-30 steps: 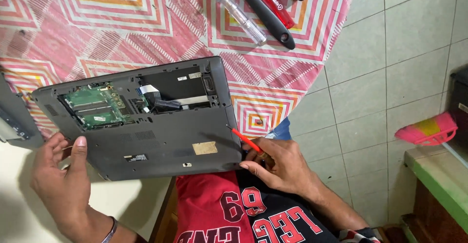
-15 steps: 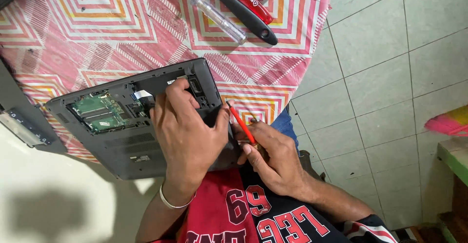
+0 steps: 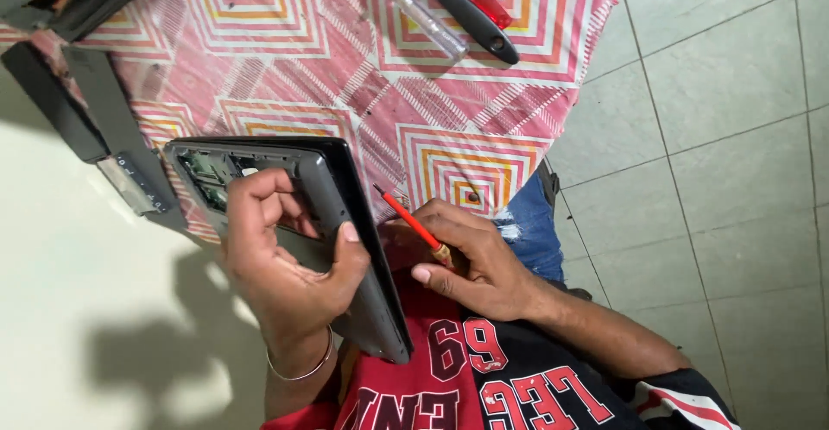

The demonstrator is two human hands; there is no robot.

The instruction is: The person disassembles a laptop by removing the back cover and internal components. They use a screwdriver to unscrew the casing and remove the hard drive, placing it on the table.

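Note:
An opened dark grey laptop base is tilted up on its edge over the table's near side, with a green circuit board showing inside. My left hand grips it, fingers in the open cavity and thumb on the outer face. My right hand rests beside the laptop's right edge and holds a small red screwdriver, tip pointing up-left toward the laptop.
A pink patterned cloth covers the table. Larger screwdrivers lie at its far side. Dark flat laptop parts lie at the left. Tiled floor is to the right.
The laptop base has gone from lying flat to standing tilted on edge. My left hand moved from its left corner onto its middle and gripped it. The right hand kept the red screwdriver.

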